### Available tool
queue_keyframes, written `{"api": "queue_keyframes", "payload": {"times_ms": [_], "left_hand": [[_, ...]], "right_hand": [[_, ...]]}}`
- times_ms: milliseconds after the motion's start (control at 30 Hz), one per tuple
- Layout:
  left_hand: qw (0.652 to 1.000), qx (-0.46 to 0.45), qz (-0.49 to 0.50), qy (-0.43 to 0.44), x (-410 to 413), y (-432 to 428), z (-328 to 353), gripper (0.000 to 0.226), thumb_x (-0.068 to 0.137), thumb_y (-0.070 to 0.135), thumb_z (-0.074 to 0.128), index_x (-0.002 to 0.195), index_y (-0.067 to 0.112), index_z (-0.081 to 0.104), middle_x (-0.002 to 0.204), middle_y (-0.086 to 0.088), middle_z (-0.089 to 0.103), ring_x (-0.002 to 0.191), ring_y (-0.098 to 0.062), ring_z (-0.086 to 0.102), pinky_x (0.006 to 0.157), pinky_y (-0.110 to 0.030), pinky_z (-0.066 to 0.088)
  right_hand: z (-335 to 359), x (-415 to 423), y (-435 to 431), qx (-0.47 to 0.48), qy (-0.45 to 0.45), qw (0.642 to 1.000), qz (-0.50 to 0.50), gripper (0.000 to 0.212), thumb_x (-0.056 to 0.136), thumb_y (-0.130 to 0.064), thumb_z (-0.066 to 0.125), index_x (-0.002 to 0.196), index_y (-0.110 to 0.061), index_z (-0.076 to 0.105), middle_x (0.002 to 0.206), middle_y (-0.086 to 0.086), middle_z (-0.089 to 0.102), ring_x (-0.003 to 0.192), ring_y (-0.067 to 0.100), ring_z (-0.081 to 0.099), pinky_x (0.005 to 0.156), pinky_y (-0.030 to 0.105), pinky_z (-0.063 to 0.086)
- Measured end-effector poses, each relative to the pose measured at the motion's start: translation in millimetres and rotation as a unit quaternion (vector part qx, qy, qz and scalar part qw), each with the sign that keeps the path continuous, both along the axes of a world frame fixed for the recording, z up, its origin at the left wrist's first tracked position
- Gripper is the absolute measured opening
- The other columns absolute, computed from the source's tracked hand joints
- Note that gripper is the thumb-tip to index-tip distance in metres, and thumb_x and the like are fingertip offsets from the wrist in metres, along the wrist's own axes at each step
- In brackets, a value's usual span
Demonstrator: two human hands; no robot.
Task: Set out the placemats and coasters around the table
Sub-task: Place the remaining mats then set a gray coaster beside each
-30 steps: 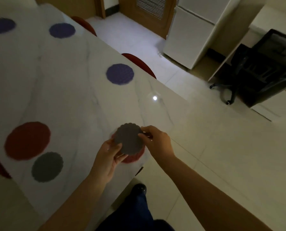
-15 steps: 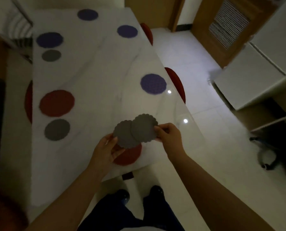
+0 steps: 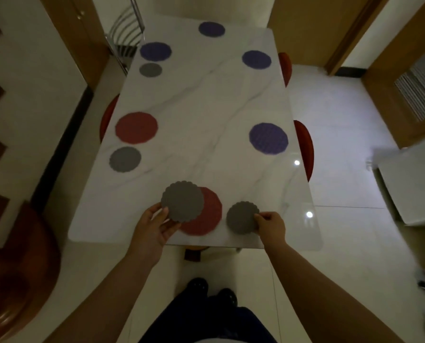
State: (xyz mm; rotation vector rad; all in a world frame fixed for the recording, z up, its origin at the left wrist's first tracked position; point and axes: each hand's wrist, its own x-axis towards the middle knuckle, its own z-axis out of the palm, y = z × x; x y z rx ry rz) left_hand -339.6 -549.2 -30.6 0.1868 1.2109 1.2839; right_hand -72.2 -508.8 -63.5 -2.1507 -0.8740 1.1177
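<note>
My left hand point(image 3: 154, 226) holds a grey scalloped coaster point(image 3: 183, 201) above the near end of the white marble table point(image 3: 206, 100); this coaster overlaps a red round placemat point(image 3: 207, 214) lying near the table's front edge. My right hand point(image 3: 270, 225) pinches a second grey coaster point(image 3: 242, 217) by its right edge, just right of the red placemat, low over the table. Further back lie a red placemat point(image 3: 136, 127) with a grey coaster point(image 3: 125, 159) on the left, and a purple placemat point(image 3: 268, 138) on the right.
Three more purple placemats point(image 3: 155, 51) point(image 3: 211, 28) point(image 3: 256, 59) and a grey coaster point(image 3: 150, 69) lie at the far end. Red chairs point(image 3: 305, 147) stand along the right side, another at the left. A metal chair point(image 3: 124, 33) is at the far left corner. My feet point(image 3: 213, 290) stand at the near edge.
The two stacked grey coasters have been pulled apart: my right hand carried one to the right of the red placemat, my left kept the other. The view swung to face the table's length.
</note>
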Motion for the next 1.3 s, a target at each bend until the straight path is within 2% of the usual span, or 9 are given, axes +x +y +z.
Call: {"api": "queue_keyframes", "payload": {"times_ms": [133,433,700,800,867,1000,1067,1233,1300], "left_hand": [[1.0,-0.002,-0.003,0.009,-6.9,-4.2,-2.6,0.025,0.092,0.015,0.057,0.117,0.01,0.057,0.108,-0.009,0.069,0.085,-0.018,0.072,0.065,-0.026,0.058],[0.999,-0.015,-0.032,0.006,-2.9,7.1,-6.1,0.025,0.092,0.014,0.057,0.116,0.01,0.057,0.11,-0.01,0.068,0.085,-0.02,0.072,0.064,-0.026,0.058],[0.996,-0.018,-0.086,0.0,48.6,45.9,-0.3,0.029,0.091,0.017,0.057,0.12,0.011,0.058,0.112,-0.008,0.069,0.094,-0.02,0.068,0.065,-0.027,0.058],[0.995,-0.022,-0.097,-0.008,85.4,63.2,0.7,0.025,0.09,0.016,0.059,0.115,0.011,0.06,0.109,-0.009,0.07,0.093,-0.022,0.07,0.066,-0.028,0.059],[0.993,-0.022,-0.118,-0.013,115.7,73.6,0.5,0.021,0.092,0.014,0.057,0.113,0.011,0.059,0.107,-0.008,0.071,0.09,-0.021,0.072,0.066,-0.029,0.059],[0.991,-0.015,-0.134,0.007,188.2,93.6,-4.3,0.019,0.091,0.015,0.058,0.11,0.013,0.058,0.103,-0.009,0.072,0.086,-0.023,0.073,0.064,-0.03,0.059],[0.993,-0.003,-0.121,0.006,230.7,101.2,-6.7,0.019,0.091,0.015,0.058,0.109,0.012,0.058,0.1,-0.009,0.074,0.085,-0.024,0.073,0.063,-0.029,0.058],[0.999,0.015,-0.039,-0.009,344.4,108.5,-5.5,0.019,0.091,0.015,0.058,0.11,0.013,0.059,0.099,-0.009,0.075,0.086,-0.025,0.073,0.063,-0.028,0.058],[1.0,0.004,-0.009,-0.001,385.0,108.6,-1.7,0.021,0.091,0.015,0.058,0.112,0.013,0.059,0.1,-0.01,0.074,0.088,-0.026,0.072,0.065,-0.028,0.059]], "right_hand": [[-3.5,1.6,-1.3,0.004,-0.042,0.999,0.006,0.027,0.09,-0.019,0.058,0.112,-0.003,0.058,0.109,0.017,0.064,0.1,0.029,0.059,0.088,0.034,0.044],[0.2,18.0,4.0,-0.063,-0.074,0.994,0.055,0.035,0.092,-0.019,0.055,0.125,-0.005,0.053,0.122,0.016,0.06,0.109,0.029,0.058,0.098,0.039,0.044],[23.7,30.6,21.9,0.053,-0.03,0.998,0.003,0.053,0.088,-0.02,0.063,0.134,-0.015,0.037,0.141,0.009,0.033,0.121,0.027,0.046,0.099,0.035,0.041],[34.0,40.9,37.2,0.084,0.002,0.996,0.039,0.047,0.09,-0.03,0.059,0.132,-0.023,0.038,0.143,0.004,0.033,0.106,0.014,0.049,0.088,0.025,0.042],[40.5,55.4,49.1,0.097,0.027,0.993,0.061,0.047,0.091,-0.035,0.056,0.133,-0.025,0.038,0.145,0.001,0.032,0.101,0.009,0.047,0.088,0.025,0.043],[54.5,107.7,72.0,0.103,0.081,0.981,0.144,0.042,0.096,-0.041,0.044,0.135,-0.026,0.042,0.146,0.001,0.04,0.124,0.016,0.047,0.106,0.042,0.042],[57.6,142.4,81.2,0.103,0.089,0.97,0.2,0.041,0.097,-0.037,0.042,0.135,-0.023,0.044,0.143,0.002,0.045,0.123,0.014,0.047,0.106,0.038,0.042],[69.2,237.9,108.4,0.131,0.055,0.933,0.331,0.04,0.096,-0.03,0.047,0.135,-0.017,0.045,0.137,0.007,0.049,0.11,-0.005,0.052,0.094,0.014,0.043],[74.8,270.9,118.4,0.134,0.009,0.917,0.376,0.047,0.096,-0.034,0.046,0.14,-0.02,0.038,0.141,0.004,0.043,0.118,0.006,0.049,0.099,0.022,0.042]]}}
